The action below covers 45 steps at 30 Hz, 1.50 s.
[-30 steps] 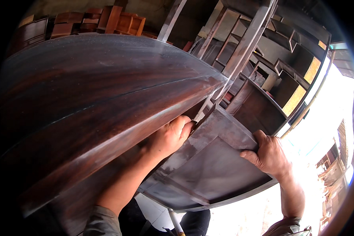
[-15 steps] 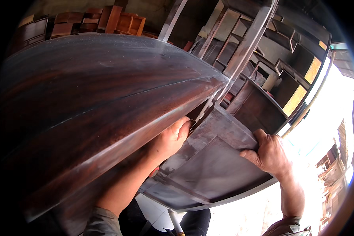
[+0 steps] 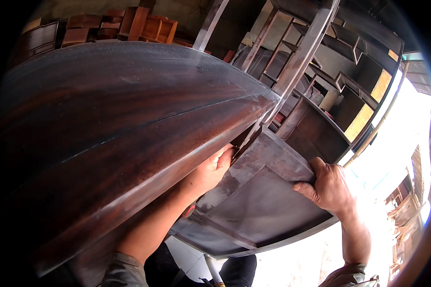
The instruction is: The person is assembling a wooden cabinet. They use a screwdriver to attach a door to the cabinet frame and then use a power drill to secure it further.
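Observation:
A dark wooden cabinet door (image 3: pixel 268 205) with a recessed panel and a paler frame stands swung out from the cabinet, beneath its overhanging brown top (image 3: pixel 129 110). My right hand (image 3: pixel 333 186) grips the door's outer edge, thumb on the panel face and fingers curled over the rim. My left hand (image 3: pixel 210 170) is under the lip of the top, at the door's inner edge by the cabinet. Its fingers are closed in a pinch at a small dark piece there, too hidden to name. Behind my left wrist shows part of a red and black object (image 3: pixel 189 210).
Bare wooden posts (image 3: pixel 304 52) rise behind the top. A dark shelf unit (image 3: pixel 340 86) stands beyond at the right. Reddish-brown furniture pieces (image 3: pixel 122 26) are stacked at the back left. Low in front is a white stick (image 3: pixel 213 270) above pale floor tiles (image 3: pixel 187 260).
The near edge of the cabinet top has shifted slightly down in the view. Both hands keep their places on the door.

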Each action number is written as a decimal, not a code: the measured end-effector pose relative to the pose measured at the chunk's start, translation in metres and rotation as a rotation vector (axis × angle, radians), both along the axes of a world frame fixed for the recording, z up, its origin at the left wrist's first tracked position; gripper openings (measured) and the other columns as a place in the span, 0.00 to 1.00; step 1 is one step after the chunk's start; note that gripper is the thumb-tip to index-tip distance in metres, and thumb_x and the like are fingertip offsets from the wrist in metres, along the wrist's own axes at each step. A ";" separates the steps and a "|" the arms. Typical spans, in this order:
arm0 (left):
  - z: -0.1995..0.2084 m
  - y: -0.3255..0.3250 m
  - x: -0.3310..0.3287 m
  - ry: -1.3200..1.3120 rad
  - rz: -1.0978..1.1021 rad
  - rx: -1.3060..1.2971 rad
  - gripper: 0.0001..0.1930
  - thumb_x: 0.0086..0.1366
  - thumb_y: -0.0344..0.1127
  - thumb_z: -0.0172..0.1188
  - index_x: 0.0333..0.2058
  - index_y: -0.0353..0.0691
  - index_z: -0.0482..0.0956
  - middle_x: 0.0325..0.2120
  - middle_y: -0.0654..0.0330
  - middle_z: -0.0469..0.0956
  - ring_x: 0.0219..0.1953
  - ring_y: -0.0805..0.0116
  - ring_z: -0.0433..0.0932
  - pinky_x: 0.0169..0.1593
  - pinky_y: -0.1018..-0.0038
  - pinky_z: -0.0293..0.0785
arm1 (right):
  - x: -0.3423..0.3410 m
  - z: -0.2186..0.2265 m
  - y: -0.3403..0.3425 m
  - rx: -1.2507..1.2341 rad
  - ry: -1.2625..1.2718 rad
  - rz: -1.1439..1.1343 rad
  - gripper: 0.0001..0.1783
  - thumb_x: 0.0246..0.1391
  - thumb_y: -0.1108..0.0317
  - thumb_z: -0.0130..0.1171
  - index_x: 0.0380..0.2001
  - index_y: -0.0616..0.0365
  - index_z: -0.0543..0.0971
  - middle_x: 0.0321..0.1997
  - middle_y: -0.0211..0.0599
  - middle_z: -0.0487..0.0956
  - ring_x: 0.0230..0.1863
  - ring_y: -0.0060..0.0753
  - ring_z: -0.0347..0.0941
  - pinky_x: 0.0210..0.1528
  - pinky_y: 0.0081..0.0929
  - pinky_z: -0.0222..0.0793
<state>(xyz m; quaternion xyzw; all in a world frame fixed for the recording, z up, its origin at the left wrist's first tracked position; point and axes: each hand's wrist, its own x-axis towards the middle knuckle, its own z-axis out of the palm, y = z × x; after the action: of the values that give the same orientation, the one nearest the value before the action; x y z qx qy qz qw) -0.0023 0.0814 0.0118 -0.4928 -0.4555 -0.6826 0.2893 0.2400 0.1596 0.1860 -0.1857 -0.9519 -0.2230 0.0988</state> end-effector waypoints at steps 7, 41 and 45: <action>0.001 0.003 -0.001 -0.016 0.003 0.044 0.09 0.53 0.16 0.60 0.34 0.34 0.77 0.21 0.55 0.76 0.24 0.62 0.76 0.31 0.72 0.72 | -0.002 0.001 -0.002 0.005 -0.005 -0.012 0.40 0.48 0.26 0.52 0.22 0.60 0.69 0.08 0.38 0.65 0.13 0.42 0.71 0.20 0.33 0.66; 0.005 -0.006 -0.007 -0.007 0.058 -0.070 0.09 0.54 0.20 0.64 0.32 0.35 0.76 0.26 0.56 0.78 0.30 0.60 0.78 0.35 0.70 0.74 | -0.005 -0.004 0.003 -0.024 0.068 0.040 0.42 0.46 0.25 0.53 0.24 0.62 0.71 0.06 0.36 0.63 0.10 0.40 0.68 0.18 0.33 0.64; 0.006 -0.006 -0.009 0.078 0.129 -0.043 0.11 0.53 0.20 0.65 0.34 0.37 0.75 0.27 0.55 0.78 0.31 0.56 0.78 0.35 0.67 0.74 | -0.006 -0.003 0.003 0.019 0.021 0.034 0.41 0.47 0.25 0.53 0.24 0.62 0.71 0.07 0.38 0.64 0.11 0.41 0.69 0.18 0.33 0.64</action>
<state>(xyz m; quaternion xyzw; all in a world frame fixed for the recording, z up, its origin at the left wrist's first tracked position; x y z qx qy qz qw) -0.0111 0.0754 0.0178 -0.4948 -0.4892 -0.6329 0.3396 0.2344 0.1623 0.1831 -0.1707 -0.9517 -0.2282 0.1142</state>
